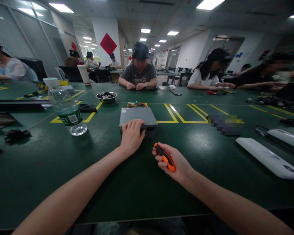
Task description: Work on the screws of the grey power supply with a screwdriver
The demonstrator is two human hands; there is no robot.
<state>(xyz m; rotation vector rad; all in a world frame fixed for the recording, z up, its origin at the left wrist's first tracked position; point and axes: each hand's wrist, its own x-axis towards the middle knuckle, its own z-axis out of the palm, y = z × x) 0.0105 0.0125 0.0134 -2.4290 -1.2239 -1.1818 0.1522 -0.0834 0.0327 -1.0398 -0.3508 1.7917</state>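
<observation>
A grey metal computer power supply (139, 114) rests on the green table, with a bundle of coloured wires (136, 104) at its far side. My left hand (132, 132) grips its near edge, fingers over the top and thumb down the front face. In my right hand (175, 160) is an orange and black screwdriver (165, 156), fingers wrapped round the handle. Its thin shaft points up and left to the front of the power supply; whether the tip touches it I cannot tell.
A clear water bottle (70, 111) stands left of the power supply, near a metal bowl (106, 97) of small dark parts. White casings (269, 156) lie at the right. Yellow tape (172, 112) marks the green table (142, 192). A person (139, 70) sits opposite.
</observation>
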